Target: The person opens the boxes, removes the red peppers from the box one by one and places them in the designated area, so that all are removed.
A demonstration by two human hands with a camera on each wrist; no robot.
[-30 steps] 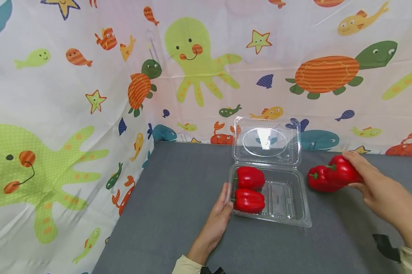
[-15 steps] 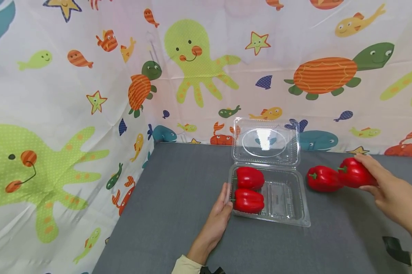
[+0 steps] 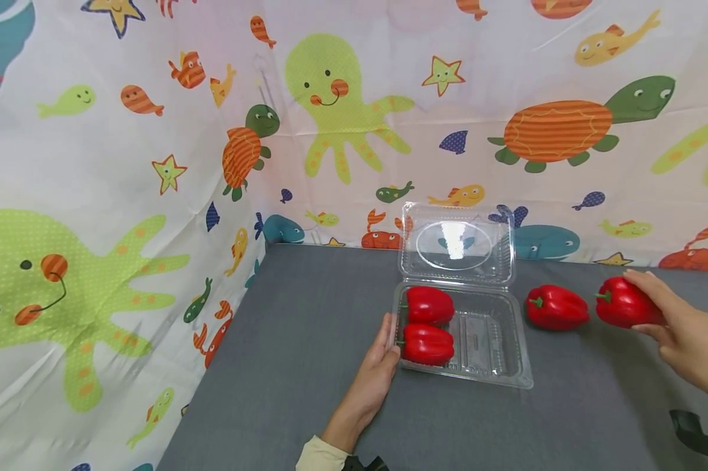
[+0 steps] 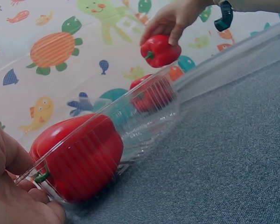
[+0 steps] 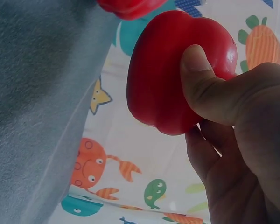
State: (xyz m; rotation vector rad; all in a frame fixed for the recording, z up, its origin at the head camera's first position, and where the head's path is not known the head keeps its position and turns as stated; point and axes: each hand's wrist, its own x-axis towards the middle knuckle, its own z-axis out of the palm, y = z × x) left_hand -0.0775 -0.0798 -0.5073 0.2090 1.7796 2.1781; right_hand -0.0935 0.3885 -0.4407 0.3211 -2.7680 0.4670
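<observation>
A clear plastic clamshell container [image 3: 489,373] sits on the grey cloth with its lid [image 3: 457,258] raised. Two red bell peppers lie in its left half, a rear one [image 3: 429,305] and a front one [image 3: 427,345]. My left hand [image 3: 368,376] holds the container's left side, thumb by the rim; the left wrist view shows the fingers [image 4: 35,196] at the wall close to a green stem. To the right, my right hand [image 3: 684,327] grips another bell pepper [image 3: 627,302] between thumb and fingers, above the cloth. One more bell pepper [image 3: 557,307] lies between that hand and the container.
Grey cloth [image 3: 283,360] covers the table. A white curtain [image 3: 377,78] printed with sea animals hangs behind and along the left side. The raised lid stands close before the back curtain. A dark band [image 3: 692,432] is on the right wrist.
My right hand has moved right with its bell pepper, away from the one lying on the cloth, so a gap now shows between them. The left hand and container have stayed put.
</observation>
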